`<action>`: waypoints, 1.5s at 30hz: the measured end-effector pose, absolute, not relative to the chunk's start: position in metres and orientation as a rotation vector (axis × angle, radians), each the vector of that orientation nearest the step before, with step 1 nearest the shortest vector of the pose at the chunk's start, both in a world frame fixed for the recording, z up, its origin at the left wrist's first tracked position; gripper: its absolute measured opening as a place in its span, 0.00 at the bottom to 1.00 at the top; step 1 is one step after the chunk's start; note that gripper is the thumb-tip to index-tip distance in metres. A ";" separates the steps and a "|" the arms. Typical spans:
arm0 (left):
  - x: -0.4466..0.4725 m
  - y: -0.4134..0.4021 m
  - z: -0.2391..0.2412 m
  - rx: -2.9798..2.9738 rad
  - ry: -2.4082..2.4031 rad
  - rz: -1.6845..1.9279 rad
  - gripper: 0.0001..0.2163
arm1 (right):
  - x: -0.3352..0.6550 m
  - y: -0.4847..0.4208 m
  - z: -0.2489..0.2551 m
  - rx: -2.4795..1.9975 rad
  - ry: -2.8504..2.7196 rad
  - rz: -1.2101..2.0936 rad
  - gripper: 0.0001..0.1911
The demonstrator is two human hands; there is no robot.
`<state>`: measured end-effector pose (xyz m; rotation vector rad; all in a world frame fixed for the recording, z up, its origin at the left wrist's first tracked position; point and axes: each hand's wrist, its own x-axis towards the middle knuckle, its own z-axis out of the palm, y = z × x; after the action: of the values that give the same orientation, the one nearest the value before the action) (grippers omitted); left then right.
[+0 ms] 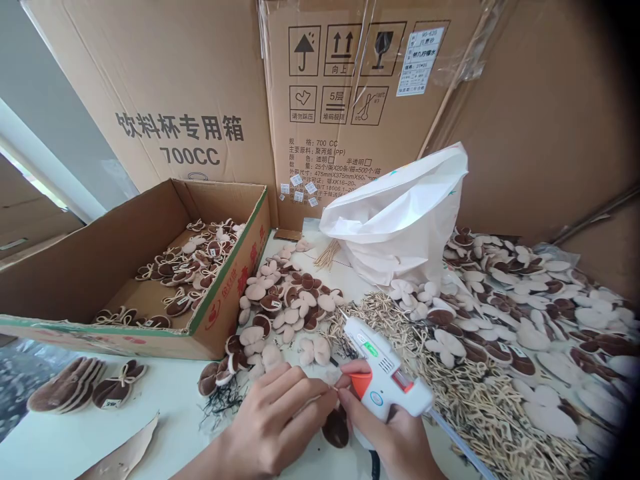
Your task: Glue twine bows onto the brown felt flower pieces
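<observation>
My right hand (387, 430) is closed around a white hot glue gun (383, 370) with an orange trigger; its nozzle points up and left, and a glue stick sticks out of its back. Beside it, my left hand (283, 417) is closed in a pinch, fingertips meeting those of my right hand. What the pinch holds is mostly hidden. Just below the fingertips a small dark brown plush piece (336, 428) shows, partly covered by my hands. Close beyond them lie pale bow-shaped plush pieces (315, 350) and a tangle of black cord bits (223, 400).
At left stands an open cardboard box (210, 333) holding several brown plush pieces with bows. Stacked plush soles (67, 387) sit in front of it. Right of the gun spread beige cord bows (500, 413) and a plush heap (545, 313). A white bag (400, 227) stands behind.
</observation>
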<state>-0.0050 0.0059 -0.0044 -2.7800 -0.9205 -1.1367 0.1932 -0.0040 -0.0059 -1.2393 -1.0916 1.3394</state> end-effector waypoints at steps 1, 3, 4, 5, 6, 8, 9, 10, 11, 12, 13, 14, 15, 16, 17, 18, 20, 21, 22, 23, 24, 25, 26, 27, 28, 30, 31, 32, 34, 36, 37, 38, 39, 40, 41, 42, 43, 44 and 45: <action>-0.003 0.005 -0.005 -2.802 -0.968 -1.189 0.10 | 0.193 -0.004 -0.007 -1.248 -1.094 1.321 0.17; 0.001 0.004 -0.006 -2.866 -1.097 -1.343 0.08 | 0.192 -0.003 -0.009 -1.258 -1.100 1.298 0.18; 0.002 0.003 -0.006 -2.889 -1.184 -1.426 0.07 | 0.192 -0.003 -0.010 -1.261 -1.105 1.289 0.18; 0.004 0.003 -0.006 -2.890 -1.289 -1.493 0.06 | 0.192 -0.003 -0.012 -1.264 -1.113 1.281 0.18; 0.005 0.002 -0.006 -2.873 -1.401 -1.532 0.05 | 0.192 -0.004 -0.013 -1.268 -1.124 1.274 0.18; 0.006 0.002 -0.008 -2.826 -1.583 -1.525 0.06 | 0.192 -0.005 -0.016 -1.284 -1.155 1.255 0.19; 0.006 0.002 -0.008 -2.819 -1.628 -1.502 0.07 | 0.192 -0.006 -0.018 -1.286 -1.170 1.247 0.19; 0.006 0.003 -0.009 -2.828 -1.636 -1.488 0.07 | 0.193 -0.006 -0.020 -1.283 -1.180 1.246 0.19; 0.007 0.003 -0.010 -2.845 -1.613 -1.486 0.08 | 0.193 -0.006 -0.022 -1.279 -1.185 1.249 0.19; 0.007 0.004 -0.011 -2.859 -1.572 -1.497 0.07 | 0.194 -0.007 -0.024 -1.276 -1.185 1.255 0.19; 0.007 0.005 -0.012 -2.863 -1.527 -1.513 0.07 | 0.195 -0.007 -0.027 -1.269 -1.182 1.266 0.19; 0.007 0.006 -0.013 -2.857 -1.482 -1.531 0.07 | 0.196 -0.006 -0.029 -1.259 -1.181 1.282 0.19; 0.007 0.007 -0.015 -2.843 -1.441 -1.545 0.08 | 0.197 -0.006 -0.031 -1.248 -1.179 1.297 0.19; 0.007 0.008 -0.016 -2.827 -1.409 -1.552 0.09 | 0.198 -0.005 -0.033 -1.236 -1.177 1.312 0.18; 0.007 0.009 -0.017 -2.814 -1.386 -1.552 0.09 | 0.199 -0.004 -0.034 -1.222 -1.175 1.332 0.18; 0.007 0.010 -0.017 -2.801 -1.373 -1.548 0.10 | 0.199 -0.004 -0.035 -1.207 -1.175 1.353 0.18; 0.007 0.011 -0.018 -2.792 -1.361 -1.524 0.12 | 0.200 -0.003 -0.035 -1.190 -1.179 1.384 0.17; 0.007 0.011 -0.019 -2.798 -1.354 -1.509 0.12 | 0.200 -0.003 -0.035 -1.186 -1.182 1.390 0.17; 0.006 0.011 -0.019 -2.807 -1.338 -1.494 0.13 | 0.201 -0.003 -0.035 -1.181 -1.185 1.391 0.17; 0.006 0.011 -0.019 -2.814 -1.319 -1.482 0.13 | 0.201 -0.003 -0.035 -1.179 -1.185 1.386 0.17; 0.006 0.011 -0.019 -2.819 -1.297 -1.476 0.13 | 0.200 -0.003 -0.034 -1.180 -1.181 1.381 0.17; 0.005 0.011 -0.019 -2.823 -1.275 -1.480 0.12 | 0.200 -0.003 -0.034 -1.183 -1.175 1.378 0.17; 0.005 0.011 -0.018 -2.824 -1.262 -1.494 0.11 | 0.200 -0.004 -0.033 -1.187 -1.168 1.380 0.17; 0.005 0.011 -0.018 -2.825 -1.264 -1.517 0.10 | 0.200 -0.004 -0.032 -1.195 -1.162 1.385 0.17; 0.005 0.011 -0.018 -2.825 -1.282 -1.547 0.10 | 0.199 -0.004 -0.031 -1.198 -1.156 1.390 0.17; 0.005 0.012 -0.018 -2.828 -1.345 -1.597 0.08 | 0.199 -0.004 -0.028 -1.211 -1.142 1.405 0.18; 0.005 0.013 -0.018 -2.828 -1.378 -1.608 0.07 | 0.198 -0.004 -0.027 -1.217 -1.135 1.408 0.18; 0.005 0.013 -0.019 -2.827 -1.403 -1.608 0.06 | 0.198 -0.004 -0.027 -1.226 -1.133 1.408 0.18; 0.004 0.014 -0.020 -2.831 -1.427 -1.567 0.04 | 0.199 -0.004 -0.026 -1.240 -1.149 1.399 0.18; 0.002 0.015 -0.020 -2.841 -1.462 -1.481 0.04 | 0.200 -0.004 -0.027 -1.242 -1.183 1.396 0.18; 0.002 0.015 -0.020 -2.850 -1.483 -1.426 0.03 | 0.200 -0.004 -0.028 -1.242 -1.193 1.396 0.18; 0.002 0.014 -0.020 -2.858 -1.507 -1.369 0.03 | 0.201 -0.004 -0.029 -1.244 -1.195 1.395 0.18; 0.001 0.014 -0.019 -2.866 -1.523 -1.318 0.03 | 0.201 -0.004 -0.030 -1.246 -1.193 1.394 0.18; 0.001 0.015 -0.019 -2.868 -1.528 -1.279 0.04 | 0.201 -0.004 -0.030 -1.251 -1.190 1.391 0.18; 0.002 0.015 -0.019 -2.867 -1.521 -1.246 0.04 | 0.201 -0.004 -0.031 -1.255 -1.190 1.389 0.18; 0.002 0.015 -0.018 -2.862 -1.507 -1.218 0.04 | 0.201 -0.004 -0.032 -1.259 -1.192 1.387 0.18; 0.002 0.016 -0.018 -2.852 -1.495 -1.197 0.05 | 0.201 -0.004 -0.033 -1.262 -1.194 1.384 0.18; 0.002 0.016 -0.018 -2.841 -1.486 -1.179 0.05 | 0.201 -0.004 -0.034 -1.265 -1.198 1.380 0.18; 0.002 0.017 -0.018 -2.832 -1.485 -1.164 0.06 | 0.201 -0.004 -0.035 -1.271 -1.198 1.373 0.18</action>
<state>0.0022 0.0172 -0.0175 -2.8317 -1.4851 -1.1643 0.2011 -0.0040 -0.0352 -1.2713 -1.1983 1.3730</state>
